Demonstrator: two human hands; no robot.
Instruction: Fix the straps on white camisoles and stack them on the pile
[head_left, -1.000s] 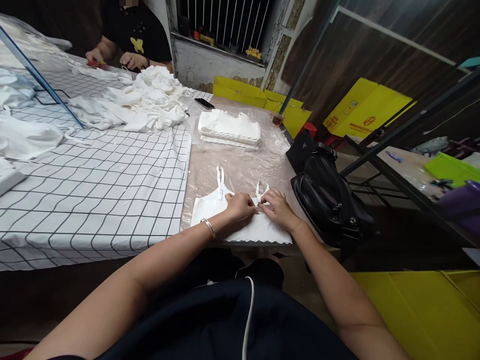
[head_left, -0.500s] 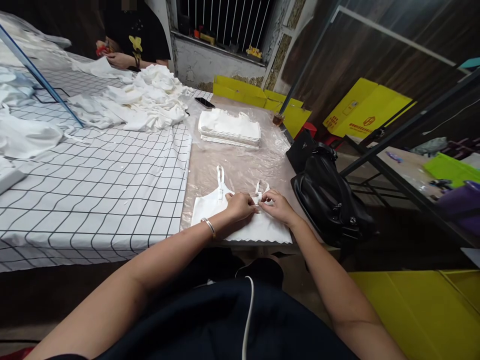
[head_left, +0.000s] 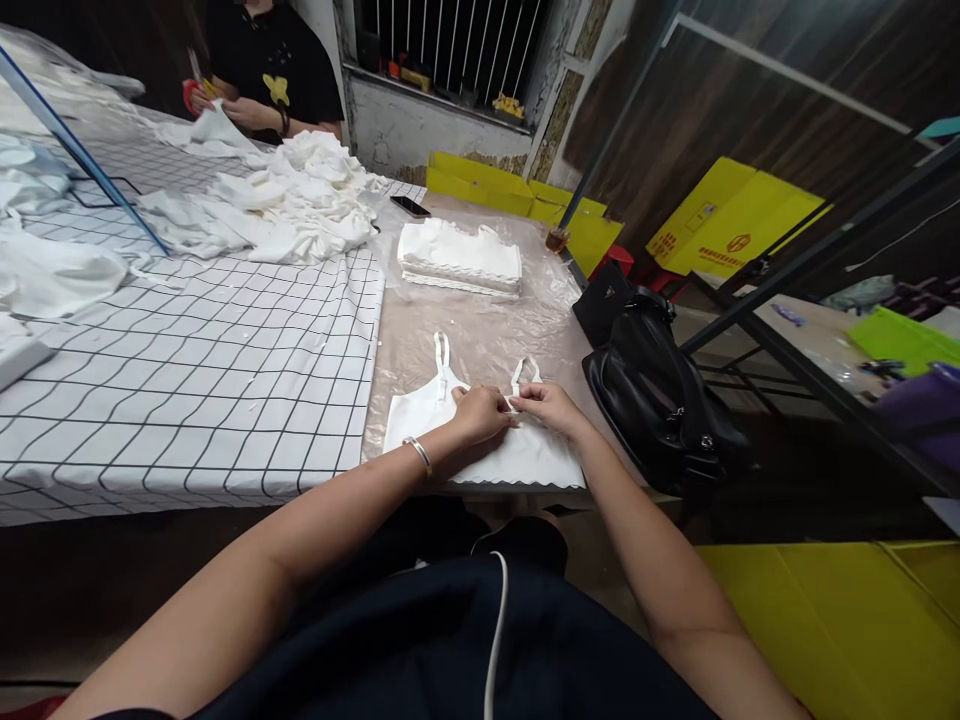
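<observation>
White camisole top (head_left: 480, 440) — laid flat at the near edge of the plastic-covered table (head_left: 480, 330), straps pointing away. Beyond it a stack of folded white tops (head_left: 459, 258); farther left, a loose heap of white garments (head_left: 300, 200) on the grid-checked cloth (head_left: 210, 380). So some pieces lie finished, many remain. Black handbag (head_left: 652, 400) just right. Left hand (head_left: 480, 415) and right hand (head_left: 551, 405) — fingers closed, pinching the right strap (head_left: 525, 368) at its base. A co-worker's hands (head_left: 225, 105) handle cloth across the table.

Your only view comes from your head, looking forward and down, close over your left hand (head_left: 480, 413) and right hand (head_left: 550, 407), the counter (head_left: 480, 330) stretching beyond them.
</observation>
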